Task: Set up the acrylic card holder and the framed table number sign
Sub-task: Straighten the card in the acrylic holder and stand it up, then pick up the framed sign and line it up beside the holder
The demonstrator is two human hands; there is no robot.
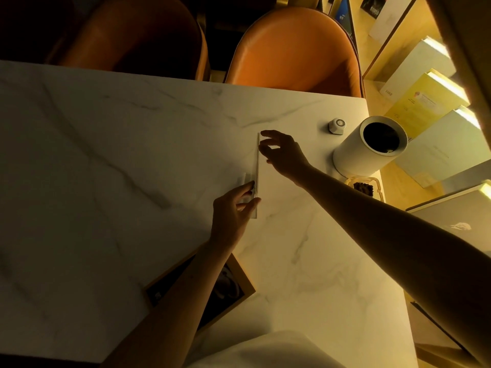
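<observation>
L hand (233,208) pinches near end of acrylic card holder (256,176) — thumb on right face, fingers on left by the small clear foot; holder stands upright on edge, seen almost edge-on, running away from the viewer. R hand (285,155) at far end of holder, fingers spread and loosely curled, tips at or just off the top edge; contact can't be told. Framed table number sign (231,285) lies flat under L forearm, near the table's near edge, partly hidden by the arm. Marble table (106,168): wide bare stretch to left of holder; right side tighter — white cylinder (369,147), small white puck (337,126), clear dish (364,185) sit by right edge. Two orange chairs (295,49) past far edge.
</observation>
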